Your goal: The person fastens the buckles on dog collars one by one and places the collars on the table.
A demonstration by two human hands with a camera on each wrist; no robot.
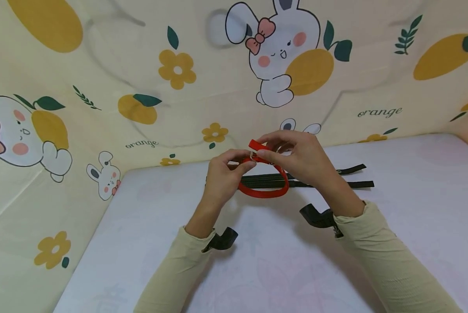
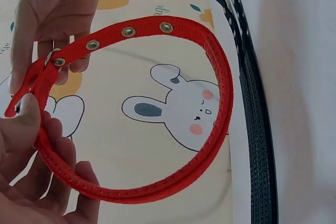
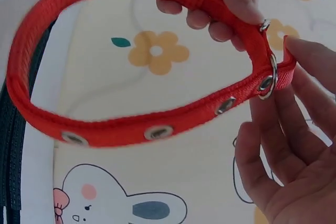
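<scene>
A red collar (image 1: pixel 265 192) with metal eyelets forms a closed loop, held up above the table between both hands. My left hand (image 1: pixel 227 174) pinches it beside the buckle, thumb on the band, as the left wrist view shows. At the strap's end, my right hand (image 1: pixel 296 156) pinches the red tip between thumb and fingers. A metal ring (image 3: pixel 274 77) encircles the band near the buckle, close to one eyelet (image 3: pixel 265 83). In the right wrist view, the right hand's other fingers (image 3: pixel 273 150) spread below the strap.
Behind the collar, several black straps (image 2: pixel 260 145) lie side by side across the white table (image 1: pixel 147 243), near its far edge. A cream cloth (image 1: pixel 101 65) printed with rabbits, oranges and flowers hangs behind. Black wrist mounts (image 1: pixel 316 216) stick out from the sleeves.
</scene>
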